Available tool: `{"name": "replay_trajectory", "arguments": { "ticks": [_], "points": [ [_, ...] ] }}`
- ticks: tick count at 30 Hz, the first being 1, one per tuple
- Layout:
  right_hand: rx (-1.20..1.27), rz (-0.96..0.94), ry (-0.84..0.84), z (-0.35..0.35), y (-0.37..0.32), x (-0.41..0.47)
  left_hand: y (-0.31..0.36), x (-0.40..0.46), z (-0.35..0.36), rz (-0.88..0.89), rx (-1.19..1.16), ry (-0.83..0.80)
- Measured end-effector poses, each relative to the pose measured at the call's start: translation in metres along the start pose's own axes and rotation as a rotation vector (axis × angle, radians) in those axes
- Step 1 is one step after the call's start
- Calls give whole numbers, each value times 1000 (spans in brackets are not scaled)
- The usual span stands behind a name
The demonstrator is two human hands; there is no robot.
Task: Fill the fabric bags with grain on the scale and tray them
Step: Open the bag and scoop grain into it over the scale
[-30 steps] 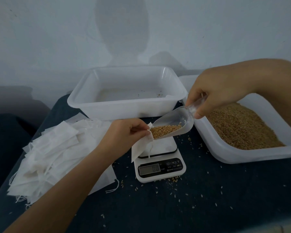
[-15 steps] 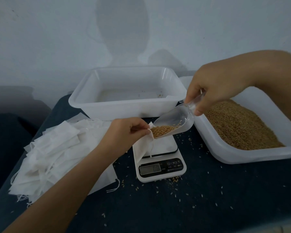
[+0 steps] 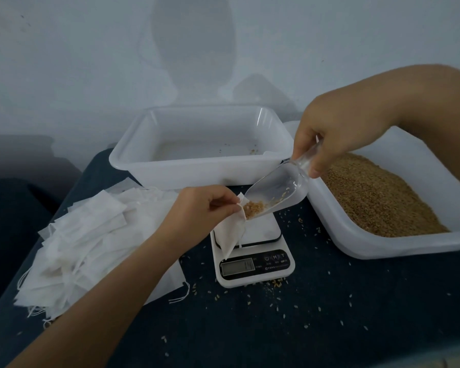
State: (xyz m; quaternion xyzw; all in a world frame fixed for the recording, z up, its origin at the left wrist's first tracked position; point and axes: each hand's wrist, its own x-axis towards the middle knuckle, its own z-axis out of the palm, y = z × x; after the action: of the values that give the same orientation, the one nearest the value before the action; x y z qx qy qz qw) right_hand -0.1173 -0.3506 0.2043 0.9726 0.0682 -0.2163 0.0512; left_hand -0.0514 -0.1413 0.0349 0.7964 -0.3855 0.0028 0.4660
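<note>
Golden grain [image 3: 251,211] is tipped from a clear plastic scoop [image 3: 276,193], gripped by the right hand [image 3: 335,144], into a white fabric bag [image 3: 233,229] whose mouth is pinched open by the left hand [image 3: 202,211] fingers, seemingly resting on the white digital scale [image 3: 254,257].

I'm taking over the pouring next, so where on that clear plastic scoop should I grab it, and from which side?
Take the clear plastic scoop by its narrow handle at the raised rear end, where the right hand pinches it now, coming from above on the grain-tub side. The bowl tilts down into the small white fabric bag that the left hand holds open, so its mouth should stay clear.
</note>
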Motion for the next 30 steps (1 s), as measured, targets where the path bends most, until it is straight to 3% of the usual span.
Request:
{"name": "replay_trajectory", "arguments": {
  "ticks": [20, 30],
  "points": [
    [-165, 43, 69, -4, 1, 4, 4, -1, 3, -37, -41, 14],
    [394, 130, 294, 44, 55, -27, 17, 9, 6, -82, 67, 199]
  ]
}}
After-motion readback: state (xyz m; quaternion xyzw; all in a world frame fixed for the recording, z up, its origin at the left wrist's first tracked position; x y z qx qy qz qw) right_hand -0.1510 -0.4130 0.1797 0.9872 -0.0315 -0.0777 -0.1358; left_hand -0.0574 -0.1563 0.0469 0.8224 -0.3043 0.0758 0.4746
